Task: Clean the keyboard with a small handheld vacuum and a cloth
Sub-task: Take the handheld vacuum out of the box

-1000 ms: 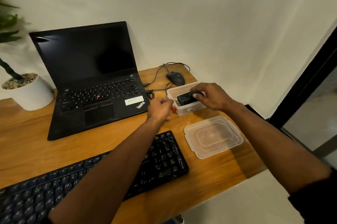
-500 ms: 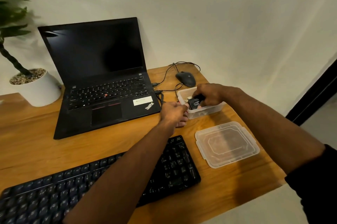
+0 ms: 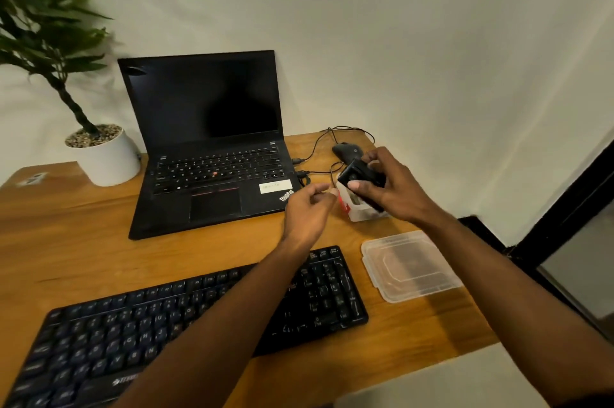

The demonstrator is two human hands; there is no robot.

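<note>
A black external keyboard (image 3: 139,331) lies along the near edge of the wooden desk, partly hidden under my left forearm. My right hand (image 3: 395,188) grips a small black handheld vacuum (image 3: 357,176) and holds it tilted just above a small clear plastic box (image 3: 357,213) to the right of the laptop. My left hand (image 3: 307,211) hovers beside the box's left end with its fingers loosely curled and nothing in them; whether it touches the box I cannot tell. No cloth shows.
An open black laptop (image 3: 212,155) stands behind the keyboard. A black wired mouse (image 3: 344,151) and cables lie behind the box. The box's clear lid (image 3: 410,266) rests near the desk's right edge. A white potted plant (image 3: 106,158) sits at the back left.
My right hand has lifted the black vacuum up out of the clear box. My left hand has come off the box's end and moved slightly left. My head has tilted up.
</note>
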